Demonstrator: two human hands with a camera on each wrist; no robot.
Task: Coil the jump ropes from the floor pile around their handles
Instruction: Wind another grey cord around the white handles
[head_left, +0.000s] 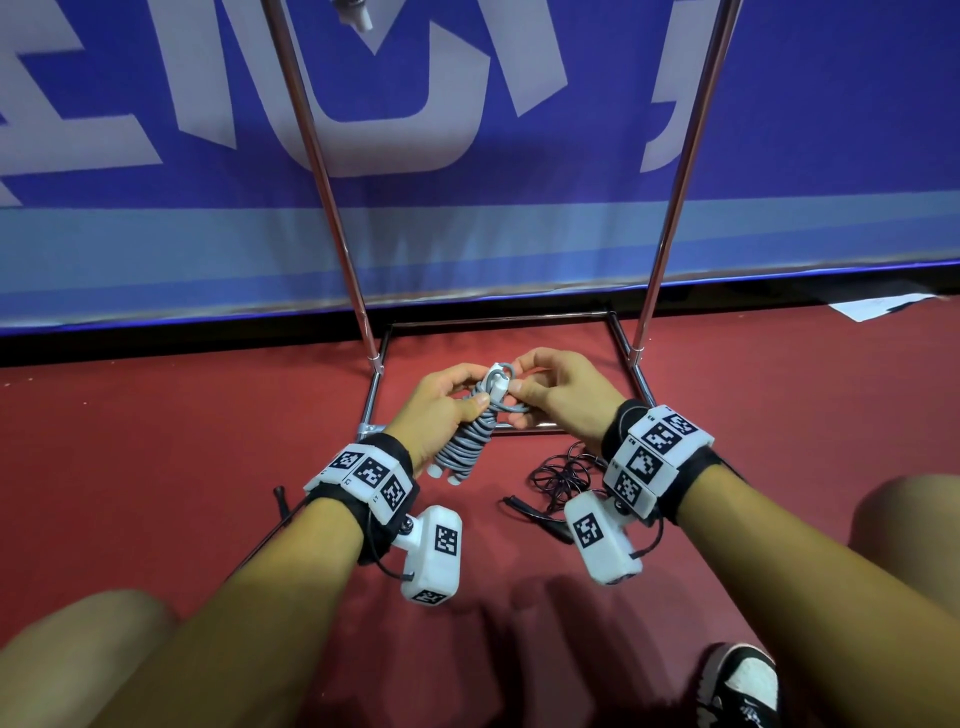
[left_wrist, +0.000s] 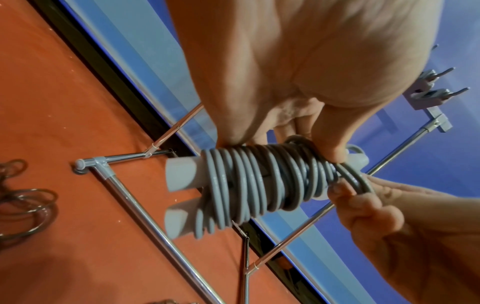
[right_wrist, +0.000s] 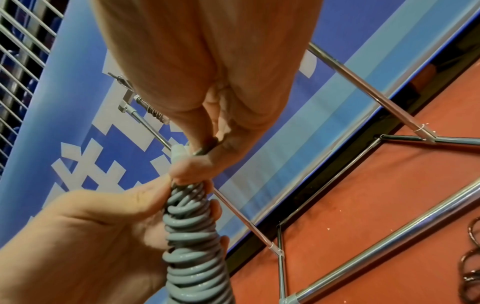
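Note:
A grey jump rope (head_left: 464, 446) is wound in tight coils around its two pale handles (left_wrist: 182, 174). My left hand (head_left: 445, 410) grips the coiled bundle (left_wrist: 259, 185) near its top, thumb across the coils (right_wrist: 194, 246). My right hand (head_left: 558, 389) pinches the last loop of grey cord (left_wrist: 358, 181) at the top end of the handles (right_wrist: 179, 153). The handle butts (head_left: 447, 474) poke out below my left palm. A black jump rope (head_left: 561, 475) lies loose on the red floor, below my right wrist.
A chrome rack's base frame (head_left: 509, 427) and two uprights (head_left: 332, 208) stand right behind my hands, before a blue banner wall (head_left: 519, 234). A black rope handle (head_left: 281, 500) lies left of my left wrist. My knees and a shoe (head_left: 737, 686) flank the red floor (head_left: 156, 441).

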